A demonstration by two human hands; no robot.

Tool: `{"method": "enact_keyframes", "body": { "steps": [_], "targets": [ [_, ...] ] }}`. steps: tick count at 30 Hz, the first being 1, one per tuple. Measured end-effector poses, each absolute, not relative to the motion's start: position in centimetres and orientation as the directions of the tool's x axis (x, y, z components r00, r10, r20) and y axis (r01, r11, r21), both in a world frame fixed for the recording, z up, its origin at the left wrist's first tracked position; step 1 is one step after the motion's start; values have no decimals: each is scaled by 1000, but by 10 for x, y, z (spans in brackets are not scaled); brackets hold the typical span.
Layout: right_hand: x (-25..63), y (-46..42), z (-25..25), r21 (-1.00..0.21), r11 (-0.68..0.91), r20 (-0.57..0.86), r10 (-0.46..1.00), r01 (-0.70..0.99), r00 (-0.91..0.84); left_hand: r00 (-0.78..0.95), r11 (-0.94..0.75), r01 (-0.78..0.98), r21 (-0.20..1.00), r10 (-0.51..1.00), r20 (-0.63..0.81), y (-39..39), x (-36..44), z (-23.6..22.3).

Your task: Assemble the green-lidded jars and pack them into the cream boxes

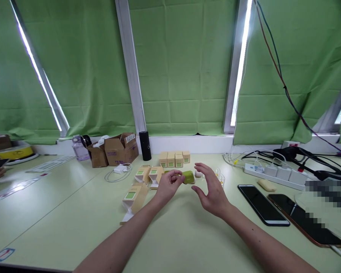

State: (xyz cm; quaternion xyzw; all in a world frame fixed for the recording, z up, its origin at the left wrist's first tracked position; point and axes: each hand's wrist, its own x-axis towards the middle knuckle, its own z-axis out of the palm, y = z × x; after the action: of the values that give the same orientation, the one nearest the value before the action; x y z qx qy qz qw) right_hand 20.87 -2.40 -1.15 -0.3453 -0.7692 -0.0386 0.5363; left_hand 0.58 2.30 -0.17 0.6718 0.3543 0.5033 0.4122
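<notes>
Pinching a glossy green rounded piece [189, 176] in my left hand [168, 184]; right hand [213, 192] spread, empty (I'd grip light, clear of the tan cardboard boxes [159, 172]).

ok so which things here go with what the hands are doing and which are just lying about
Likely part of the job:
green thing, pinched in the left hand, with the right hand open beside it
small tan boxes, near the hands

Seemingly just lying about:
two phones
power strip
black bottle
big cardboard box
</notes>
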Motion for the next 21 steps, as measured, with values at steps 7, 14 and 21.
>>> {"method": "enact_keyframes", "body": {
  "steps": [7,14,21],
  "targets": [
    [207,-19,-20,-528,684,734,666,503,-135,306,-354,85,932,899,313,22,5,-3],
    [203,-19,-19,-690,612,618,776,387,-127,280,-325,146,934,919,276,17,12,-7],
    [206,-12,-19,-807,537,523,843,246,-126,272,-398,144,906,896,351,12,12,-6]
  ]
}}
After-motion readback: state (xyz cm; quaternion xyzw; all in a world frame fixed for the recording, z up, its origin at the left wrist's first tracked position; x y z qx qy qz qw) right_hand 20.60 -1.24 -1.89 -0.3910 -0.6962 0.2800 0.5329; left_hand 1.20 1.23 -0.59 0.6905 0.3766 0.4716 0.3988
